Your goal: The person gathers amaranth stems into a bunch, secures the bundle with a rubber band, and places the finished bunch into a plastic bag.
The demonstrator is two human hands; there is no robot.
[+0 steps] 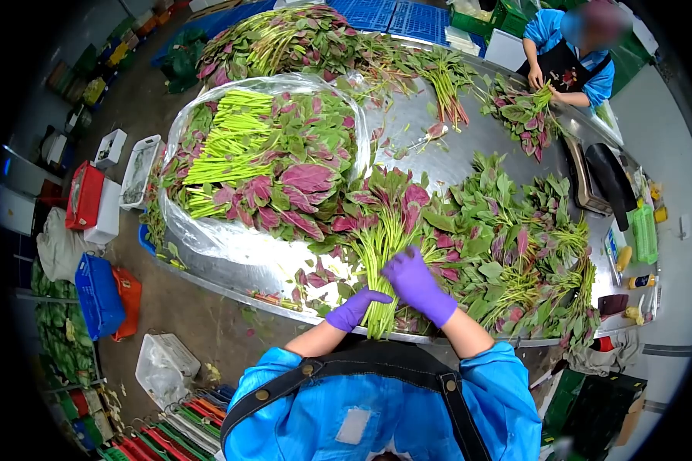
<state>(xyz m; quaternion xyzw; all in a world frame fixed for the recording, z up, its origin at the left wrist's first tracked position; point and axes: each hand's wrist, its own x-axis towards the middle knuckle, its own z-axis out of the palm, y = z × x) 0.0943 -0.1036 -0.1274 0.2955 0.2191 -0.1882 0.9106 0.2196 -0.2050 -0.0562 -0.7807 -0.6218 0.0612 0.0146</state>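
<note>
A bunch of amaranth [378, 244], with pale green stems and green-purple leaves, is held over the table's near edge, its stem ends pointing toward my body. My left hand [352, 309], in a purple glove, wraps round the lower stems from the left. Higher up on the right side, my purple-gloved right hand [420, 286] has its fingers curled over the stems. To the left stands a plastic-lined container [234, 244] packed with amaranth bunches [242, 142], stems lying side by side. Loose amaranth [507, 253] is heaped right of my right hand.
The metal table [407, 142] carries another amaranth pile [284, 42] at the back. Across it, a co-worker [573, 58] holds a bunch. A scale-like device [588, 180] stands at the right. Crates [98, 296] and a white bin [165, 369] are on the floor at left.
</note>
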